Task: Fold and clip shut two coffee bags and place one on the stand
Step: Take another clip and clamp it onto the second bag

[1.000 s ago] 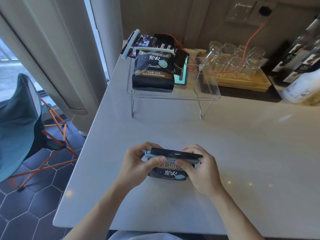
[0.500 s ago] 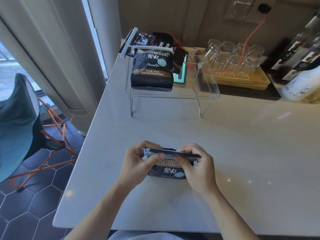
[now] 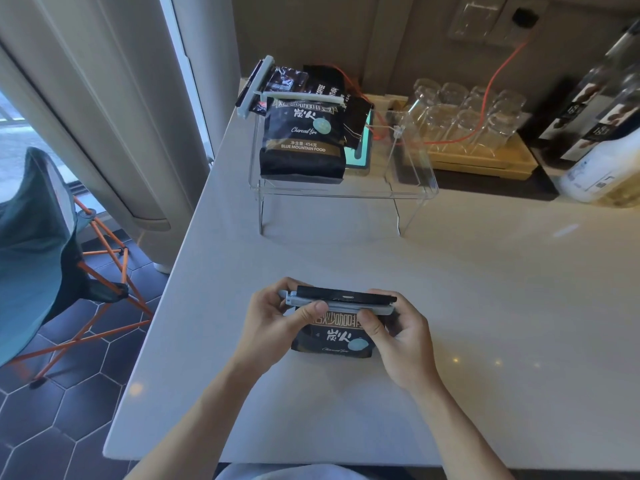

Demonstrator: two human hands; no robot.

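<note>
A black coffee bag (image 3: 334, 339) stands on the white counter (image 3: 485, 306) near its front edge. A long grey clip (image 3: 341, 304) lies across its folded top. My left hand (image 3: 277, 320) grips the clip's left end, thumb on the front. My right hand (image 3: 398, 336) grips the right end, thumb pressing the bag's front just under the clip. A second black coffee bag (image 3: 303, 140) with a white clip (image 3: 301, 97) across its top lies on the clear acrylic stand (image 3: 412, 188) at the back.
Smaller coffee packets (image 3: 287, 81) and another grey clip (image 3: 256, 86) sit behind the stand's left side. A wooden tray of glasses (image 3: 464, 123) with an orange cable and bottles (image 3: 602, 133) stand at the back right. A folding chair (image 3: 41, 244) is on the floor left.
The clip shifted slightly on the bag's folded top between my two hands, and more of the folded black edge now shows above it. The bag on the stand has not moved.
</note>
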